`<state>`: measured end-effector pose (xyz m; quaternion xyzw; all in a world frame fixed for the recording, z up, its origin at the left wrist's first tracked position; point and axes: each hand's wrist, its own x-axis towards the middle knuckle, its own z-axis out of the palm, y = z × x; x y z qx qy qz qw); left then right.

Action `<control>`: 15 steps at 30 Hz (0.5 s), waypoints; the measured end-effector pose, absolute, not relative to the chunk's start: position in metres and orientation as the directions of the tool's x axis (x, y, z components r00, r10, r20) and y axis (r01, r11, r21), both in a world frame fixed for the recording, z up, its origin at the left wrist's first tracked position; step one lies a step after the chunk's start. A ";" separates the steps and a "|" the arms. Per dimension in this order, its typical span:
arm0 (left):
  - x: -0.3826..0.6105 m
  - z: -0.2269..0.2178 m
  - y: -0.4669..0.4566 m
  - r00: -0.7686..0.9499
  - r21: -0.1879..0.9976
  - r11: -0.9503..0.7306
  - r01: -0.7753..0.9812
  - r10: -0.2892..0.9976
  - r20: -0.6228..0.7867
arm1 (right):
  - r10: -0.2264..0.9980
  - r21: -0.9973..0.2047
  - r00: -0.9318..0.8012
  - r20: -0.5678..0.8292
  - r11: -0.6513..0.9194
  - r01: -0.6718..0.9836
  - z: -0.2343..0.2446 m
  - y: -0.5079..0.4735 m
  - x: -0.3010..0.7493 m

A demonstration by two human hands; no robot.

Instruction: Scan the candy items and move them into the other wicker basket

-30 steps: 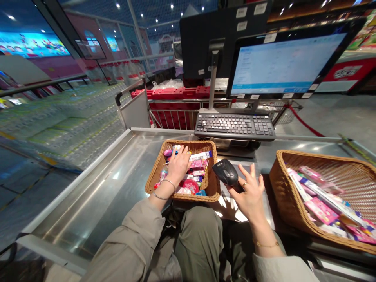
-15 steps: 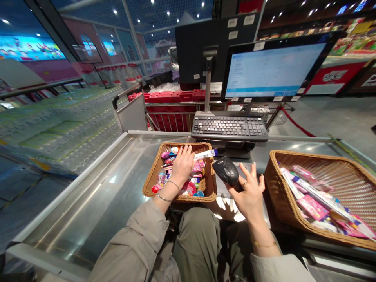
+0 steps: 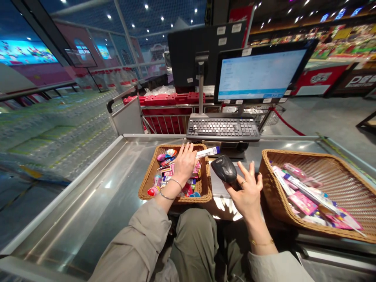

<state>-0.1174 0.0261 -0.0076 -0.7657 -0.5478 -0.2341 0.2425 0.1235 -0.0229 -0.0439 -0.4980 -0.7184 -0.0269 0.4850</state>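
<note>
My left hand is over the left wicker basket, closed on a slim white packet with a dark blue end. The packet sticks out to the right, past the basket's rim. Small colourful sweets packs fill that basket, partly hidden under my hand and wrist. My right hand holds a black barcode scanner, its handle between thumb and palm, other fingers raised and spread. The scanner's head lies just right of the basket, a little below the packet's blue end.
To the right stands a larger wicker basket with pink and white packets inside. A keyboard and a lit monitor are behind the steel counter. Shrink-wrapped bottles are stacked to the left.
My view has shifted slightly, moving the scene left in the picture. My left hand and the packet stay over the basket, the packet slightly closer to the scanner.
</note>
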 end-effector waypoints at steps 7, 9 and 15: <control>-0.104 -0.002 0.032 0.289 -0.071 -0.313 0.947 0.735 0.613 | 0.706 -0.473 0.007 0.709 0.467 0.747 -0.039 -0.021 0.132; -0.100 -0.001 0.034 0.290 -0.059 -0.324 0.944 0.733 0.616 | 0.708 -0.483 0.024 0.706 0.457 0.747 -0.037 -0.021 0.135; -0.088 0.002 0.037 0.301 -0.063 -0.336 0.940 0.727 0.617 | 0.709 -0.496 0.054 0.703 0.435 0.751 -0.034 -0.021 0.143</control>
